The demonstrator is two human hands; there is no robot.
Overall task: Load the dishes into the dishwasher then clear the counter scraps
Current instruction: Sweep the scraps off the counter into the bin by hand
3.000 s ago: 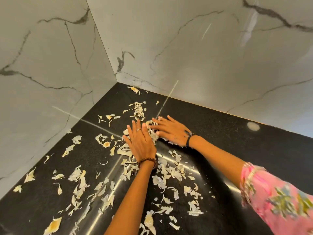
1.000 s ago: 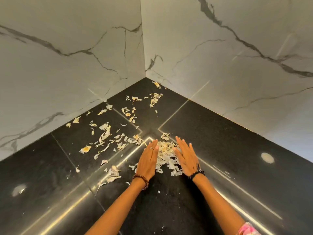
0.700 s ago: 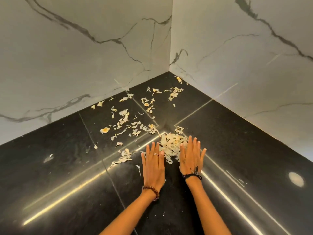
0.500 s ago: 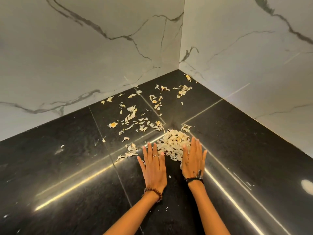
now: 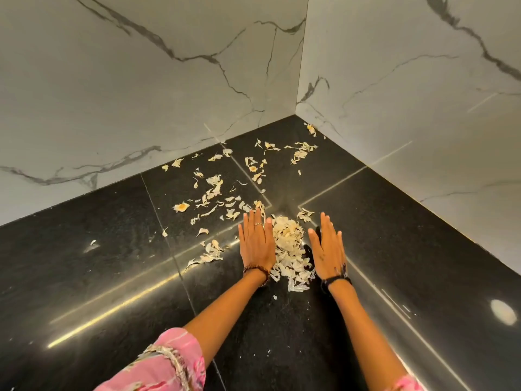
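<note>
A pile of pale, papery peel scraps (image 5: 289, 246) lies on the black stone counter (image 5: 112, 263). My left hand (image 5: 257, 244) lies flat on the counter against the pile's left side, fingers straight and pointing to the corner. My right hand (image 5: 328, 248) stands on its edge at the pile's right side, fingers straight. Loose scraps (image 5: 214, 193) are scattered to the left and toward the corner, with a further cluster (image 5: 301, 150) near the back. No dishes or dishwasher are in view.
White marble walls (image 5: 169, 94) meet in a corner behind the scraps and bound the counter at left and right. Bright light streaks and a round reflection (image 5: 504, 311) show on the polished black surface.
Both hands have drawn the scraps back toward me into a tighter pile between them. The hands now sit wider apart on either side of it. The camera has turned left.
</note>
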